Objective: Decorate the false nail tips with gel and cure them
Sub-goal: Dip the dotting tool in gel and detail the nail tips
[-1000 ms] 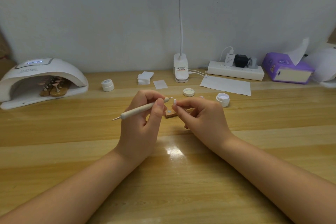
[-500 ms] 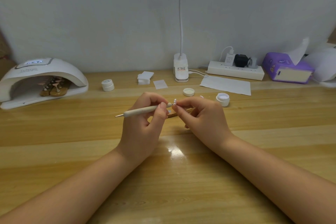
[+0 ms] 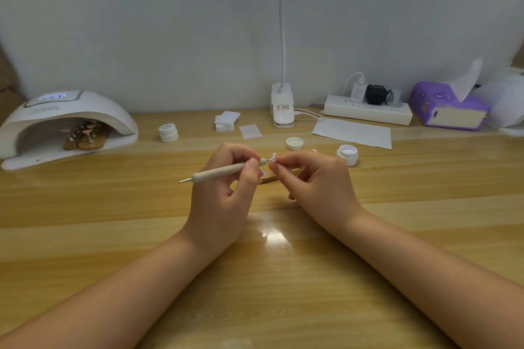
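My left hand (image 3: 224, 195) holds a pale dotting pen (image 3: 226, 170) between thumb and fingers, its right tip pointing at a small white nail tip (image 3: 273, 158). My right hand (image 3: 317, 181) pinches that nail tip between thumb and forefinger. Below the two hands a small wooden stand (image 3: 269, 177) lies on the table, mostly hidden. An open gel jar (image 3: 348, 153) stands right of my right hand, its lid (image 3: 294, 143) lying behind the hands. The white curing lamp (image 3: 65, 125) at the left is lit and holds wooden stands with nail tips (image 3: 85, 136).
A closed small jar (image 3: 168, 132), a stack of white pads (image 3: 225, 121), a lamp base with a clip (image 3: 282, 110), a paper sheet (image 3: 353, 133), a power strip (image 3: 368, 112) and a purple tissue pack (image 3: 448, 106) line the back of the wooden table (image 3: 255, 278).
The pen's right tip has moved closer to the nail tip and now reaches it; the pen lies flatter. My right hand has hardly moved.
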{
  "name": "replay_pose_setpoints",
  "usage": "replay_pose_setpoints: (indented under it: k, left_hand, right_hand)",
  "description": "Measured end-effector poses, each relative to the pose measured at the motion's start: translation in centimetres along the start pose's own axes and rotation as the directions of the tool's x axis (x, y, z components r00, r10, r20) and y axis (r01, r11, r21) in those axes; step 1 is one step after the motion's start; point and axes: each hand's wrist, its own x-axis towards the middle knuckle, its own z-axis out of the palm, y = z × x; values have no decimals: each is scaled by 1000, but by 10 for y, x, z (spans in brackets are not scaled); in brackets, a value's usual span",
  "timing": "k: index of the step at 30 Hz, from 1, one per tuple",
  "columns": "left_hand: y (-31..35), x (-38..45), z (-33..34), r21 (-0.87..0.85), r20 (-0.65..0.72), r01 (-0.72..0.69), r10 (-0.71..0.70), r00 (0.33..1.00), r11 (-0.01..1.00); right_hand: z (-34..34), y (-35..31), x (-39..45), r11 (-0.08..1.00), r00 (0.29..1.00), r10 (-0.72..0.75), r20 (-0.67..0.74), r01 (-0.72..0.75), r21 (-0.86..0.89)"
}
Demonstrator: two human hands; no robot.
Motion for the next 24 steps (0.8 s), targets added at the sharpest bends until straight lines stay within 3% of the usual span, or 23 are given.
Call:
replay_pose_setpoints:
  k: [10,15,24]
  left_hand:
    - [-1,-1,0,-72,-3,47,-47,999,996]
    - [0,0,-4,41,61,-76,74,995,996]
    - [-2,-2,-3,2,46,3,-3,999,1000]
  right_hand:
    - [0,2,1,998,999,41,-12,-41,47]
    - [0,3,1,997,999,50,-3,-50,53]
    - [0,2,1,998,999,39,4,-39,52]
